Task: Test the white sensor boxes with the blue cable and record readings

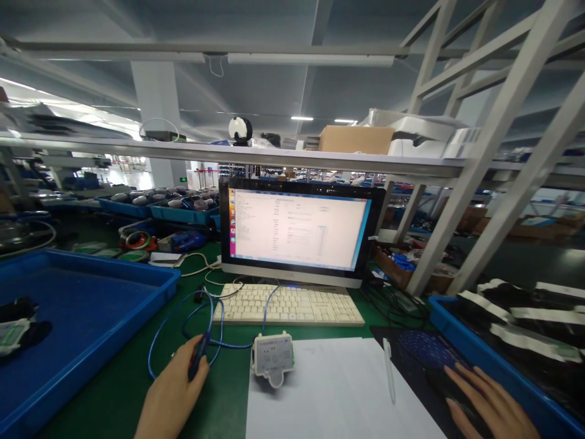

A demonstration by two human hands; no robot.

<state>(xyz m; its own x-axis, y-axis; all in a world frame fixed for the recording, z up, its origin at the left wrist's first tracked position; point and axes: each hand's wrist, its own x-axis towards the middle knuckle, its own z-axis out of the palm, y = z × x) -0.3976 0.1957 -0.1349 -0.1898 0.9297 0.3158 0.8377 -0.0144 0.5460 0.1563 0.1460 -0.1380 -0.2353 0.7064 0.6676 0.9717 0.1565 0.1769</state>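
My left hand (pixel 173 390) rests on the green bench at the lower left, its fingers closed around the dark plug end (pixel 197 360) of a blue cable (pixel 214 323). The cable loops toward a small white device (pixel 273 356) lying on the top edge of a white paper sheet (pixel 333 396). My right hand (pixel 491 402) lies over a black mouse (pixel 461 405) on a dark mouse pad (pixel 420 353) at the lower right, fingers curved over it. A white pen (pixel 389 369) lies on the paper's right edge.
A monitor (pixel 299 228) showing a bright window stands behind a cream keyboard (pixel 292 303). A large blue tray (pixel 86 317) holding a white-and-black part (pixel 16 329) sits on the left. Another blue tray (pixel 503 366) with black and white parts is at right. A shelf frame (pixel 493 146) rises above.
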